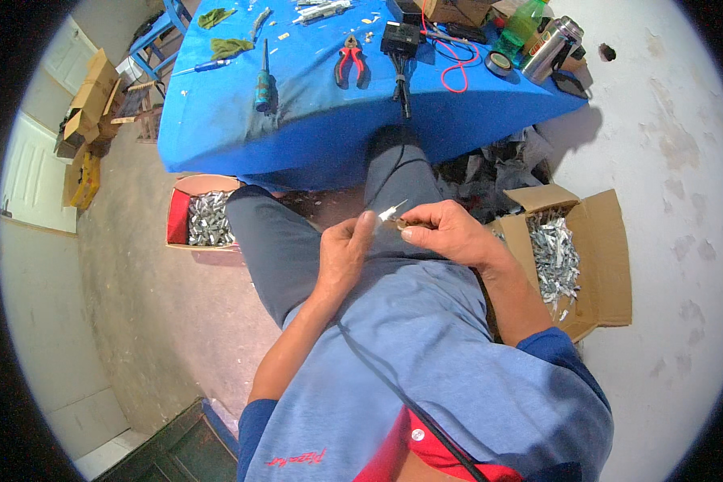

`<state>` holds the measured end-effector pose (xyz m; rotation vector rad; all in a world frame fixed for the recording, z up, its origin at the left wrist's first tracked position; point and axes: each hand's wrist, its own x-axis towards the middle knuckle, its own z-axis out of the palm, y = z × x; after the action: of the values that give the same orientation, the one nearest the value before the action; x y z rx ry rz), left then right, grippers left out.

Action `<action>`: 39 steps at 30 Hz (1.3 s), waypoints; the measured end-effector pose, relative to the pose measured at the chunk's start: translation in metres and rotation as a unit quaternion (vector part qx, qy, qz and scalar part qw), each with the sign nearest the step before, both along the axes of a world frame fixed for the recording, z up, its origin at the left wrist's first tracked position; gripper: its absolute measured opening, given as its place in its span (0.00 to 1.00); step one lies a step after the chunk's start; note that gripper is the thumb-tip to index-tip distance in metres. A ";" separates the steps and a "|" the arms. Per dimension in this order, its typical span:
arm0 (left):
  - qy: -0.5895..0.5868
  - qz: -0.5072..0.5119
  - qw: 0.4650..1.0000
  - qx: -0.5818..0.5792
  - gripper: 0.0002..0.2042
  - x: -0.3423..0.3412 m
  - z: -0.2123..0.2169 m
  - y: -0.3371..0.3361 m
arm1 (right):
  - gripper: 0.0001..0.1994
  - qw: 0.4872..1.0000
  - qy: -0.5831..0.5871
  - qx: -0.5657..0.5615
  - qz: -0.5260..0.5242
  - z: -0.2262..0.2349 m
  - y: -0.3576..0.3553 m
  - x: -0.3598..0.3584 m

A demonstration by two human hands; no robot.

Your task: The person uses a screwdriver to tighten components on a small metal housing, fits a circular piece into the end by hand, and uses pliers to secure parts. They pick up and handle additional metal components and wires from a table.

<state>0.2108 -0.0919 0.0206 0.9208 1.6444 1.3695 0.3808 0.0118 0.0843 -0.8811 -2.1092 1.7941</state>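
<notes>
Left hand (344,251): thumb and forefinger closed together in a pinch, with no visible gap; the remaining fingers are largely hidden behind the hand.
Small white part with a slender metal tip (389,213): held by the left fingertips, projecting to their right, tip angled up and away from the wearer.
Right hand (451,234): thumb and forefinger nearly together, gripping a small brownish piece (401,225); the other fingers are curled. Whether these fingertips also touch the white part cannot be told.
Position of work: both sets of fingers meet above the lap, just beside each other.
Red and tan cardboard box (177,214): left of the left fingers, containing a pile of small grey and white parts (210,219).
Open brown cardboard box (608,265): right of the right fingers, containing a heap of similar grey and white parts (554,261).
Table with bright blue cover (313,132): ahead of both hands, well apart from the fingers.
Pliers with red handles (349,61): on the table, ahead of the fingers and slightly left.
Screwdriver with teal handle (263,87): on the table, left of the pliers.
</notes>
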 end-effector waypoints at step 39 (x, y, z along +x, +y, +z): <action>-0.478 -0.110 0.865 -0.106 0.29 -0.022 -0.019 -0.012 | 0.14 0.982 0.093 -0.090 -0.138 -0.051 -0.004 -0.066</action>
<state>0.1889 -0.1035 0.0019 0.1861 0.8521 1.1556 0.3153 0.0079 0.0333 -0.9549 -1.6428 1.8588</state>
